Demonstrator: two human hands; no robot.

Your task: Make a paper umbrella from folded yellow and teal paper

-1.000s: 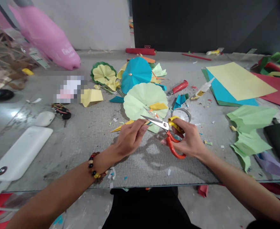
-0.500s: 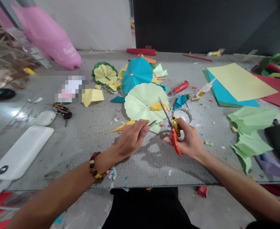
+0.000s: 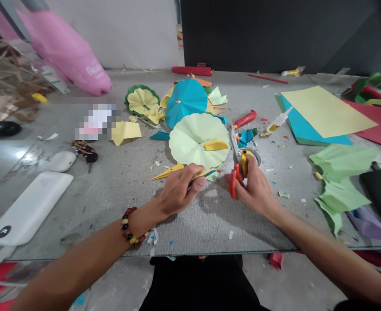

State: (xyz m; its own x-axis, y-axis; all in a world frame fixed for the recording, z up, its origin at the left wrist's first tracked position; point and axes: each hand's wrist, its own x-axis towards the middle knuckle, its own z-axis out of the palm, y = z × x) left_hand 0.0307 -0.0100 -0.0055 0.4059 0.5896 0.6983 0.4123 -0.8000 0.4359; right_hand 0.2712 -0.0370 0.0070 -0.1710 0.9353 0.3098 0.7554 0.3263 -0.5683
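Cool, middling light lies over the grey counter [image 3: 109, 177], with white glare at its left and soft shadows between the left hand [image 3: 181, 186] and right hand [image 3: 255, 185]. Motion blur smears the scissors [image 3: 236, 169], and pixelation masks a patch left of centre. Wide-angle distortion stretches the softly focused pink bottle [image 3: 68, 52], while the black panel's [image 3: 258, 39] upper right corner sinks into darkness

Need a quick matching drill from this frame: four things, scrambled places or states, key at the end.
Things
1. scissors
2. pale green scalloped disc
3. folded blue-and-yellow paper
4. white power bank

Places or states
A. plugged into a cable
B. in the left hand
C. in the right hand
D. with a yellow paper piece lying on it

Pairs: 1-C, 2-D, 3-B, 4-A
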